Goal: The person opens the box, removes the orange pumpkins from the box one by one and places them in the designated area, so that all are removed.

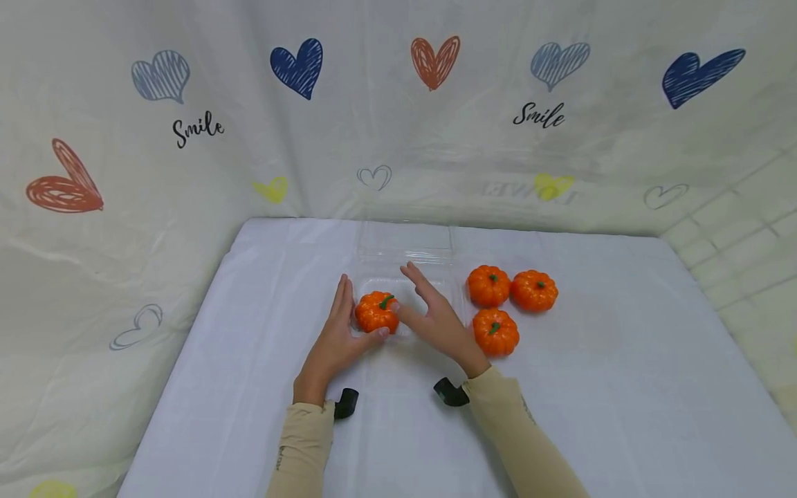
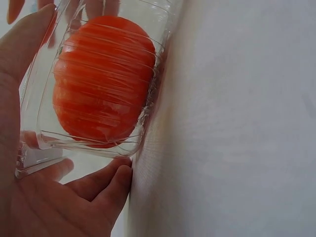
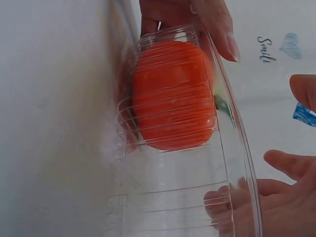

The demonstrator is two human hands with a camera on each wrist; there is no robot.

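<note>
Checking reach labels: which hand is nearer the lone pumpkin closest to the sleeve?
Right. The right hand lies just left of that pumpkin; the left hand is farther left, beside the clear container.

Your clear container reads as thin transparent plastic, glossy, with ribbed walls that catch highlights in both wrist views. The pumpkin inside it looks like moulded plastic or foam, orange, semi-gloss, ridged skin, with a matt green stem. The three loose pumpkins show the same finish. Your table cover is white cloth, matt, fine weave, slightly wrinkled. The backdrop behind is a thin sheet, soft sheen, creased, printed with hearts; cloth or plastic film, can't tell. Your sleeves are beige knit fabric, matt, smooth.
</note>
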